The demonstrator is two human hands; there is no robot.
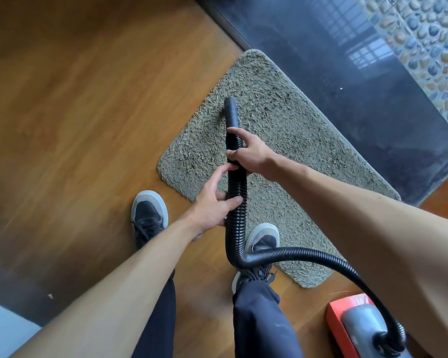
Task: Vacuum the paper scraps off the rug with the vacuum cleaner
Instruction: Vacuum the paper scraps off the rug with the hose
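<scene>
My right grip [248, 153] and left grip [212, 205] both clasp the hose [237, 187], nozzle [230, 109] on the rug [282, 120] near its left edge.

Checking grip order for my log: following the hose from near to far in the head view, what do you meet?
Along the hose: vacuum cleaner body → left hand → right hand → nozzle → rug's far corner.

Bare forearms along all that shows. Loose dark navy trousers [263, 321], creased, one small pale fleck on the right leg. Just off the rug [282, 120], the left sneaker [148, 215]: black upper, black laces, pale grey rubber toe cap and sole rim. On the rug's edge, the right sneaker [265, 239]: same colours, laces partly hidden.
</scene>
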